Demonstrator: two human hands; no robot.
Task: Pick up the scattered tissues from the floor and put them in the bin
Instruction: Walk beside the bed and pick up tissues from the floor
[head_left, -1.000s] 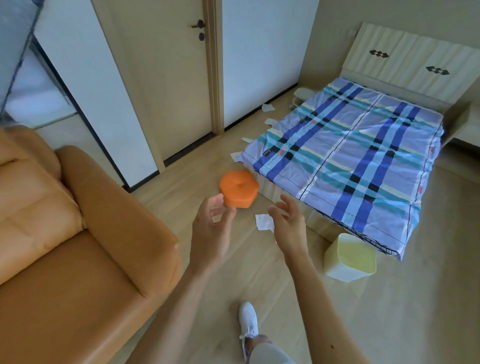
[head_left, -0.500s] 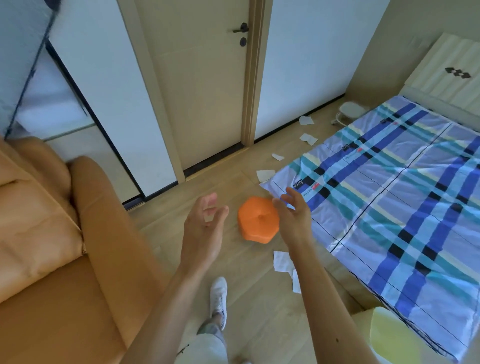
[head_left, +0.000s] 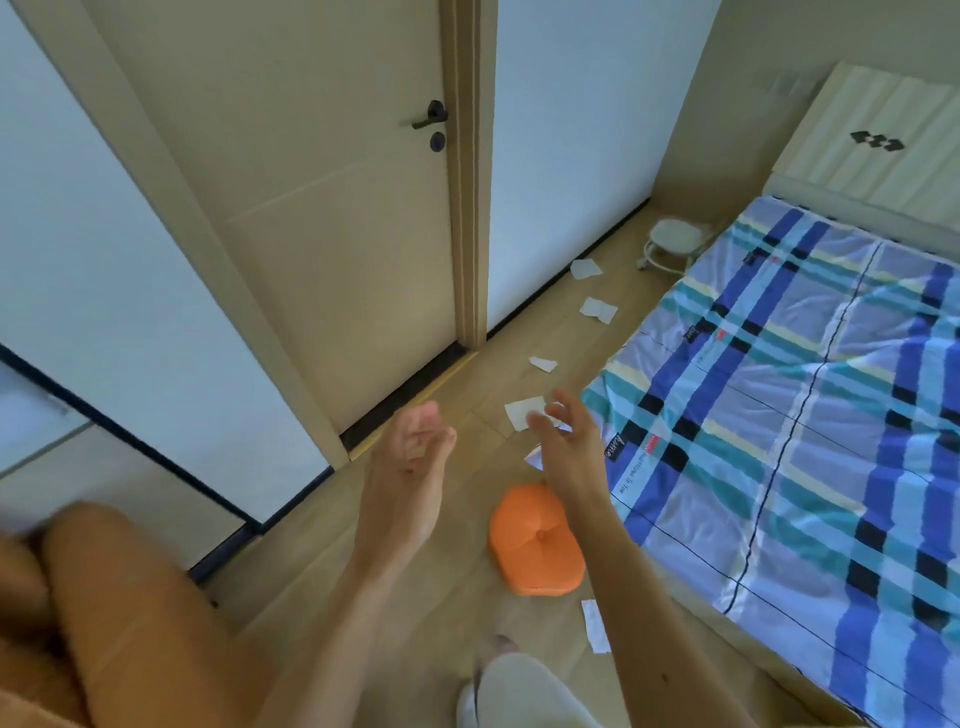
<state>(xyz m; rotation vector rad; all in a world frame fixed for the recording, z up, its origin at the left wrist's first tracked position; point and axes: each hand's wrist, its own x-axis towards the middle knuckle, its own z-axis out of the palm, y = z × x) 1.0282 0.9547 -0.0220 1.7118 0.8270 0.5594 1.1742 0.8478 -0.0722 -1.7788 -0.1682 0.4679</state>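
Several white tissues lie on the wooden floor between the door and the bed. One tissue (head_left: 522, 411) lies just beyond my right hand (head_left: 569, 441), which is open with spread fingers and holds nothing. Farther off lie a small tissue (head_left: 543, 364), another tissue (head_left: 598, 309) and the farthest tissue (head_left: 585, 269). One more tissue (head_left: 595, 623) lies near my feet beside the bed. My left hand (head_left: 413, 457) hovers open and empty above the floor. The bin is out of view.
An orange hexagonal stool (head_left: 535, 545) stands on the floor under my right forearm. A bed with a blue plaid sheet (head_left: 805, 441) fills the right. A brown sofa arm (head_left: 130, 597) is at lower left. A closed door (head_left: 332, 234) and a small white stool (head_left: 672, 244) stand ahead.
I have stepped forward toward the door. The orange stool has slid nearer and lower in view, the yellow bin has dropped out of sight, and both empty hands have reached ahead.
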